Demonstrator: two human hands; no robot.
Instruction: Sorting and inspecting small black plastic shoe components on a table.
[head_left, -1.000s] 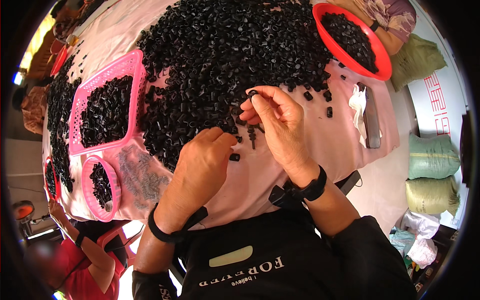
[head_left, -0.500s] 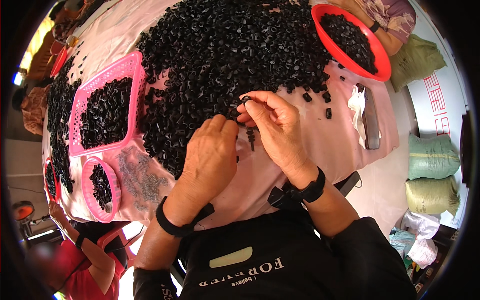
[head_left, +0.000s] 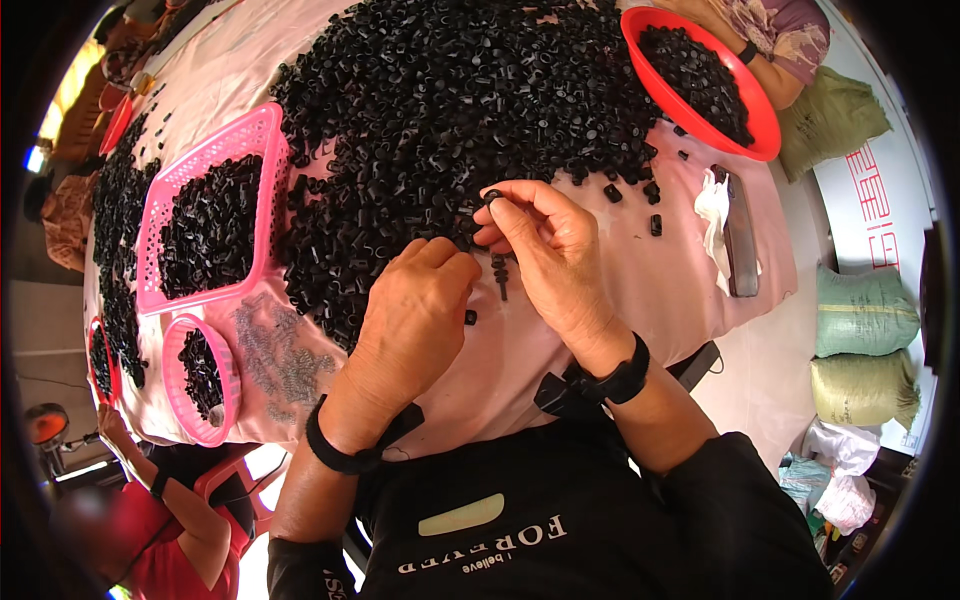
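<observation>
Between thumb and index finger, my right hand (head_left: 560, 260) pinches a small black plastic cap (head_left: 492, 197) at the near edge of a big pile of black plastic caps (head_left: 470, 100). My left hand (head_left: 415, 305) is closed beside it, fingers curled downward; whatever they hold is hidden behind the knuckles. Below my right fingers, a thin dark notched piece (head_left: 502, 277) shows over the cloth. One loose black cap (head_left: 470, 317) lies just right of my left hand.
Left of the pile stand a pink basket (head_left: 270, 190) and a smaller pink basket (head_left: 232, 390), both holding black pieces. Small silvery pieces (head_left: 280, 355) lie nearby. Right are a red bowl (head_left: 765, 130), a dark long case (head_left: 742, 245) and white tissue (head_left: 712, 215). Co-workers sit at both sides.
My left hand has drawn slightly down and away from my right hand, uncovering the loose cap beside it. My right hand stays almost still, pinching the cap.
</observation>
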